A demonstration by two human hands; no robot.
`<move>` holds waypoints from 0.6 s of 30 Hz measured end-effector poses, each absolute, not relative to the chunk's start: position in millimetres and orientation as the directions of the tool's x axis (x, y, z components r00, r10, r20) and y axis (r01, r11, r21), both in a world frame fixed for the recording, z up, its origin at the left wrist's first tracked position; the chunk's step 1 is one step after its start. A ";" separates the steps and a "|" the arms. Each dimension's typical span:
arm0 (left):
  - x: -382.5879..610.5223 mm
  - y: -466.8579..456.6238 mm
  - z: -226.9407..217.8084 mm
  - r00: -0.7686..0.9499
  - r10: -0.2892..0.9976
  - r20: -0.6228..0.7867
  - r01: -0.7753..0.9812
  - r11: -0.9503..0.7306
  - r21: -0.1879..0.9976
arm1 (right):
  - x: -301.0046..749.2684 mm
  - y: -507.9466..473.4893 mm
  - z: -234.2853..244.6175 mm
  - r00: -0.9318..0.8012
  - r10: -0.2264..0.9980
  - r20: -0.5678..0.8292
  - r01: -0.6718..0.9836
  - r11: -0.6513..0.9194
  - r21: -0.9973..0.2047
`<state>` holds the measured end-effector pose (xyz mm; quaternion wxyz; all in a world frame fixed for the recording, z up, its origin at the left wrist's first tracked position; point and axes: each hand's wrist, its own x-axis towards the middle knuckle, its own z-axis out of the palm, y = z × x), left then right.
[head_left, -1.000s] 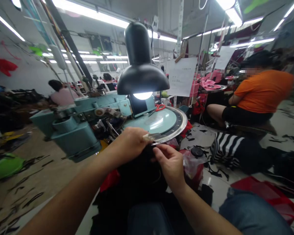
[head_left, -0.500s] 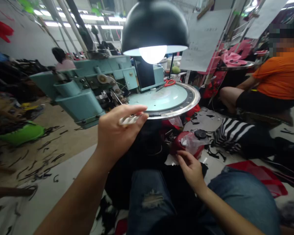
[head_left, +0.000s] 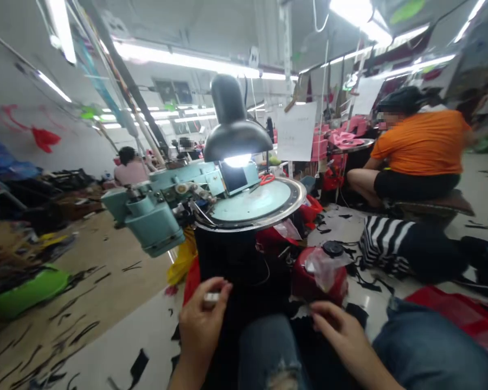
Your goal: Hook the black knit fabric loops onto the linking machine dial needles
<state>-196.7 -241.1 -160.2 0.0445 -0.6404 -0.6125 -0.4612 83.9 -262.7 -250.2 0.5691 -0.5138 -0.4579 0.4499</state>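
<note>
My left hand is low by my lap, closed around a small white-and-silver item whose exact kind I cannot make out. My right hand rests on a black knit fabric, its fingers apart. That fabric hangs from the metal ring of a teal circular sewing machine down into my lap. Both hands are well below the ring and touch neither it nor the machine. Red-handled scissors lie on the machine's teal dial.
A black desk lamp shines over the dial. A red container wrapped in plastic stands to the right of the fabric. A seated person in an orange shirt is to the right, beside a striped bundle. Black strips litter the floor.
My left hand has moved down and away from the ring, keeping the small item. My right hand has dropped lower onto the fabric. The view has pulled back, so the machine looks smaller.
</note>
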 end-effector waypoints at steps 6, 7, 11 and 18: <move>-187.1 -191.6 -64.3 0.277 0.371 0.886 0.804 -0.595 -0.003 | -0.7 -180.7 -124.5 0.109 0.952 0.286 -0.334 0.306 -0.892; -184.1 -183.5 -60.9 0.328 0.372 0.869 0.805 -0.591 -0.050 | -10.3 -173.8 -117.7 0.126 0.949 0.290 -0.340 0.316 -0.885; -173.5 -164.7 -62.0 0.421 0.411 0.809 0.801 -0.587 -0.119 | -27.8 -165.6 -113.8 0.222 0.923 0.314 -0.278 0.368 -0.887; -171.7 -155.1 -64.8 0.384 0.422 0.821 0.743 -0.669 -0.004 | -26.9 -165.7 -114.7 0.231 0.920 0.316 -0.258 0.371 -0.892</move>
